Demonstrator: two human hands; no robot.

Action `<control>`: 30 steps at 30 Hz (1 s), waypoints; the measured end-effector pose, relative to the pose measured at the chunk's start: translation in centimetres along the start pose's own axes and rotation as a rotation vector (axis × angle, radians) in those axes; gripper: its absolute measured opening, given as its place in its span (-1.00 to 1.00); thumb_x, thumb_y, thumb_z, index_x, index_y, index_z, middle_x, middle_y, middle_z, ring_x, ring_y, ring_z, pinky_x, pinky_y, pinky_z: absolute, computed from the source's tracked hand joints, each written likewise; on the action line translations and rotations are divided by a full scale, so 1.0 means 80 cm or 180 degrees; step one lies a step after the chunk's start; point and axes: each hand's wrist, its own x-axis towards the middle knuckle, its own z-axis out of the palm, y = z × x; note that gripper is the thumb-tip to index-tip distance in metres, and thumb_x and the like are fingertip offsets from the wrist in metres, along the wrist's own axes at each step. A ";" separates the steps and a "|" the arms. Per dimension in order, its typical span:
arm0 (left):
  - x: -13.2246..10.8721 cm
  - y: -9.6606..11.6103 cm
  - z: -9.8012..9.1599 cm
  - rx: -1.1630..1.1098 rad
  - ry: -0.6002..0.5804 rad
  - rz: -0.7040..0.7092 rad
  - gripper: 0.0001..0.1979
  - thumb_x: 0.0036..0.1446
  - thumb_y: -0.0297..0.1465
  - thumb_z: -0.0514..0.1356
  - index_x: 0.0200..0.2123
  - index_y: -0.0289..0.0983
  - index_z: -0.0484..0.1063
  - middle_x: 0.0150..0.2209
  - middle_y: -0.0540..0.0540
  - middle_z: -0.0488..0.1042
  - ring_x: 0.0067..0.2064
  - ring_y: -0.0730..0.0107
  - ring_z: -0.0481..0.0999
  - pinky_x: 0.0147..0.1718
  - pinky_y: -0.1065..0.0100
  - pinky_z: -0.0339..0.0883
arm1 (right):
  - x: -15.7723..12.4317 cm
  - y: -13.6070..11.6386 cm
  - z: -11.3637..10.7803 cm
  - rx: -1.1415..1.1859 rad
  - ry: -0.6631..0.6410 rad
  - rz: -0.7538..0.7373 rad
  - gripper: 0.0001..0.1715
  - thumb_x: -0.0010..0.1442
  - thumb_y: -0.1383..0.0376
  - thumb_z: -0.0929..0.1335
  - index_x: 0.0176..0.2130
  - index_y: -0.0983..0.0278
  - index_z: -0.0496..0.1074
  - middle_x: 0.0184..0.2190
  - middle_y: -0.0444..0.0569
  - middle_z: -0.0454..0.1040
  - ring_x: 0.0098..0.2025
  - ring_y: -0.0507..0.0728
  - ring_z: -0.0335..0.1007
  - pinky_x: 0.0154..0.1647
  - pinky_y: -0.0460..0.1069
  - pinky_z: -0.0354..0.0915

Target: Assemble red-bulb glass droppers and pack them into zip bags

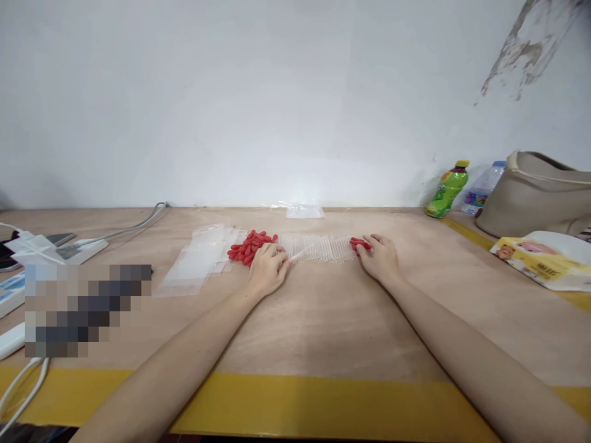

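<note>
My left hand (pixel 268 269) is closed in a pinch on one end of a thin clear tube (pixel 302 252), which points up to the right. Under and behind that hand lies a pile of red rubber dropper bulbs (pixel 249 246). A row of thin clear tubes (pixel 327 248) lies side by side between my hands. At the row's right end, my right hand (pixel 382 255) has its thumb and index finger around a red bulb (pixel 364 244). A few more red bulbs lie beside its fingertips, partly on the tubes.
Clear plastic bags (pixel 191 264) lie left of the pile, and another bag (pixel 305 212) is by the wall. Phones, cables and a power strip (pixel 13 292) are at left. A green bottle (pixel 447 191), clear bottle (pixel 482 187), beige bag (pixel 535 194) and tissue pack (pixel 540 261) stand right.
</note>
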 end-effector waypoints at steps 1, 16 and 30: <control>-0.001 0.001 0.000 -0.0104 -0.0151 0.0108 -0.79 0.14 -0.34 0.05 -0.47 -0.28 0.39 -0.28 -0.11 0.40 -0.20 0.25 0.29 -0.22 0.24 0.15 | 0.003 0.005 0.002 0.0001 -0.0130 0.0132 -0.54 0.08 0.19 0.26 -0.08 0.37 0.42 -0.06 0.19 0.34 -0.01 0.28 0.20 -0.03 0.14 0.17; -0.001 -0.001 -0.001 -0.0602 -0.0559 0.0276 -0.81 0.11 -0.29 0.09 -0.42 -0.27 0.41 -0.41 -0.06 0.42 -0.28 0.32 0.35 -0.24 0.27 0.15 | 0.028 0.016 0.003 0.0791 -0.1043 0.0771 -0.59 0.12 0.09 0.20 -0.25 0.24 0.50 -0.39 -0.05 0.53 -0.34 0.07 0.43 -0.26 -0.07 0.26; 0.014 0.015 0.020 -0.1043 -0.0640 0.0110 -0.82 0.12 -0.40 0.08 -0.41 -0.29 0.47 -0.38 -0.10 0.44 -0.33 0.35 0.41 -0.34 0.34 0.28 | 0.026 0.026 0.016 0.1145 -0.0494 0.0597 -0.67 0.08 0.32 0.23 -0.18 0.35 0.44 -0.24 0.08 0.49 -0.24 0.13 0.41 -0.19 0.03 0.29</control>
